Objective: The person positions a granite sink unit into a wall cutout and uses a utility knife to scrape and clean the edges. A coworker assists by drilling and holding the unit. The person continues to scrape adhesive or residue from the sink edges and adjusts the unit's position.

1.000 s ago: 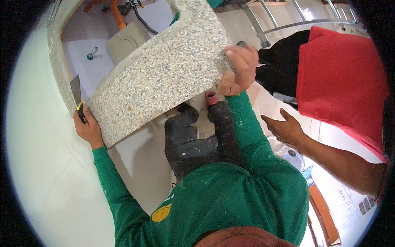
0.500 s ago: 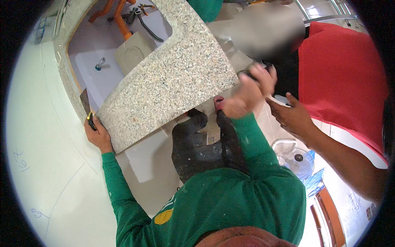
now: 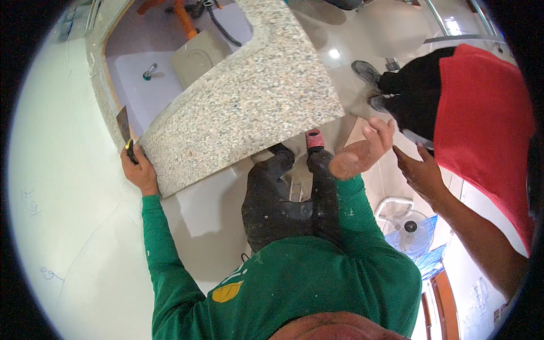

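Observation:
My left hand (image 3: 139, 171) is closed around the handle of a putty knife (image 3: 124, 126), its flat metal blade pointing away from me beside the wall. That hand rests at the near left corner of the speckled granite countertop (image 3: 243, 107). Off the countertop's right corner, my right hand (image 3: 365, 152) is raised in the air with nothing in it, palm turned up and fingers stretched. Close to its right, apart from it, is a co-worker's hand (image 3: 422, 174) with the fingers loosely extended.
Through the countertop's opening show orange pipes (image 3: 184, 21), a black hose (image 3: 222, 29), a beige box (image 3: 199, 56) and a small metal valve (image 3: 150, 72). A person in a red top (image 3: 484, 124) stands at the right. Behind my right arm is a fan (image 3: 409, 229).
My right hand, blurred before, has drawn back from the countertop's corner and its fingers show. The co-worker's shoes have come into view. My left hand still holds the putty knife.

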`<state>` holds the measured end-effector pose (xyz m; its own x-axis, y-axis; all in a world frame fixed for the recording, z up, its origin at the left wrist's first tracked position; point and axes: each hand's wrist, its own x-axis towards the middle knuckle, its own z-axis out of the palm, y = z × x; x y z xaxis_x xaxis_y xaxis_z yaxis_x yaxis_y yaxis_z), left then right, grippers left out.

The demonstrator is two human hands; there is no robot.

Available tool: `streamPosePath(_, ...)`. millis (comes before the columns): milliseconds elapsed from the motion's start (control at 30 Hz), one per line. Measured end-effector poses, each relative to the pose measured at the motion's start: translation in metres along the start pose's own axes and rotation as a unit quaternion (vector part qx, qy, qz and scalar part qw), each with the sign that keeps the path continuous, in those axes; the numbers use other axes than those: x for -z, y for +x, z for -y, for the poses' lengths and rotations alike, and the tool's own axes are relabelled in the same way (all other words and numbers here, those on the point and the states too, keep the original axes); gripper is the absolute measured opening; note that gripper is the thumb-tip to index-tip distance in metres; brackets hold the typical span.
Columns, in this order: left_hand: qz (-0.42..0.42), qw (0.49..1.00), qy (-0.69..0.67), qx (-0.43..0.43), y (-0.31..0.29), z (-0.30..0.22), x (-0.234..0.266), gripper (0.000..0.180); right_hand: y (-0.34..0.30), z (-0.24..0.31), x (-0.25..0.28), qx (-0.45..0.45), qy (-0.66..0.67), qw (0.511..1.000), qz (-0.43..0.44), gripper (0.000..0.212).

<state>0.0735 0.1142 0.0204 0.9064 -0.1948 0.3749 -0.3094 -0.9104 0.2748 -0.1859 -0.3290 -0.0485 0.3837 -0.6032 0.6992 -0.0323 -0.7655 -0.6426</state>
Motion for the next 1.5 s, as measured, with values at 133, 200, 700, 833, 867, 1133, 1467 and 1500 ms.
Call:
streamPosePath(133,0.002,1.0,-0.001,-0.028,0.004,0.011,-0.006,0.038,0.028,0.025,-0.055,-0.032,0.024,0.997,-0.063,0.042)
streamPosePath(200,0.021,1.0,-0.022,0.005,0.004,0.008,-0.005,0.039,0.028,0.022,-0.053,-0.016,0.088,0.995,-0.039,0.037)
streamPosePath(700,0.003,0.998,-0.044,-0.042,0.01,0.017,-0.006,0.031,0.109,0.04,-0.057,-0.316,-0.149,0.809,0.473,0.095)
streamPosePath(833,0.01,0.999,-0.033,-0.033,0.004,0.026,-0.001,0.033,0.112,0.051,-0.06,-0.285,-0.196,0.79,0.506,0.094)
streamPosePath(867,0.014,0.999,-0.033,-0.032,0.008,0.022,0.0,0.033,0.104,0.038,-0.056,-0.276,-0.193,0.803,0.492,0.093)
streamPosePath(1133,0.023,0.999,-0.018,-0.013,0.011,0.025,-0.001,0.033,0.112,0.046,-0.098,-0.346,-0.273,0.787,0.432,0.085)
streamPosePath(1467,0.003,0.999,-0.027,-0.02,0.014,0.017,0.003,0.032,0.103,0.059,-0.109,-0.357,-0.282,0.804,0.383,0.08)
streamPosePath(1500,0.013,1.0,-0.026,-0.012,0.014,0.021,0.004,0.032,0.104,0.058,-0.111,-0.354,-0.282,0.799,0.396,0.08)
